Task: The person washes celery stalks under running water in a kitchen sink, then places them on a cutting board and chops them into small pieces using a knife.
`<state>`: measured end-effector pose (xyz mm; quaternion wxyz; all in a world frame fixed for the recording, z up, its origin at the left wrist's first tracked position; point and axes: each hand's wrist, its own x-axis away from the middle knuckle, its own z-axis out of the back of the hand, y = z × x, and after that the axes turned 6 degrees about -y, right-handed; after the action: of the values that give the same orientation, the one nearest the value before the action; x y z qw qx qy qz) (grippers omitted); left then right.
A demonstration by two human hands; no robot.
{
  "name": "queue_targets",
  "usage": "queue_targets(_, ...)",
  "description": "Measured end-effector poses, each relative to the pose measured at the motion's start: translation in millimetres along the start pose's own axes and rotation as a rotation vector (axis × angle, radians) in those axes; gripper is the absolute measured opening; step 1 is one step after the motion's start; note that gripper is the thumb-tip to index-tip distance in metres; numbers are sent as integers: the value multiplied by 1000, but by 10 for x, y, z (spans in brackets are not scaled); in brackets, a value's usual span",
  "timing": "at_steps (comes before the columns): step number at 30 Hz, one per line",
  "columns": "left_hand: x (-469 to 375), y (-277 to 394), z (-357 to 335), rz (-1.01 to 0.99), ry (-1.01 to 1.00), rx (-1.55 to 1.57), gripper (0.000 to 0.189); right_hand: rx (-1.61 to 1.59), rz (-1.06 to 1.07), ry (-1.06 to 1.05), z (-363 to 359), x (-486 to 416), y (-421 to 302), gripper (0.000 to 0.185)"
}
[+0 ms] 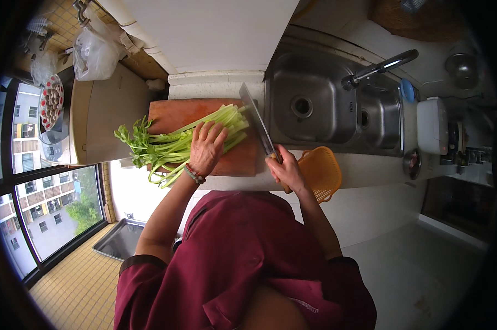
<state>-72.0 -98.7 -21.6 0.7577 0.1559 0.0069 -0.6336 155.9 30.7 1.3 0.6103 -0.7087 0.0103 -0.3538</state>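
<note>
A bunch of celery [168, 144] lies across the wooden cutting board [176, 113], leafy tops to the left and cut stalk ends to the right. My left hand [207, 144] rests over the stalks and holds them against the board. In my right hand [287, 168] is the handle of a kitchen cleaver [258, 126]. Its blade points away from me, upright at the board's right side, just beyond the stalk ends. Whether the blade touches the board cannot be seen.
To the right is a double steel sink [343, 138] with a faucet [382, 67]. An orange plastic basket [323, 167] sits beside my right hand at the counter's front edge. A white container [432, 126] stands farther right. A plastic bag [93, 55] hangs at upper left.
</note>
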Motion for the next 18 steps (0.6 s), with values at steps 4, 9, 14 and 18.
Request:
queue_targets(4,-7,60,-26,19,62,44,35,14,-33,-6,26,-12,-3,34)
queue_targets(9,-20,126,-82,44,63,53,38,246,5,10,-4,-12,-8,43)
queue_targets(14,-12,160,-137,67,46,93,42,286,92,45,-100,32,4,39)
queue_targets(18,41,173,-159,79,47,112,44,266,78,51,-136,85,4,41)
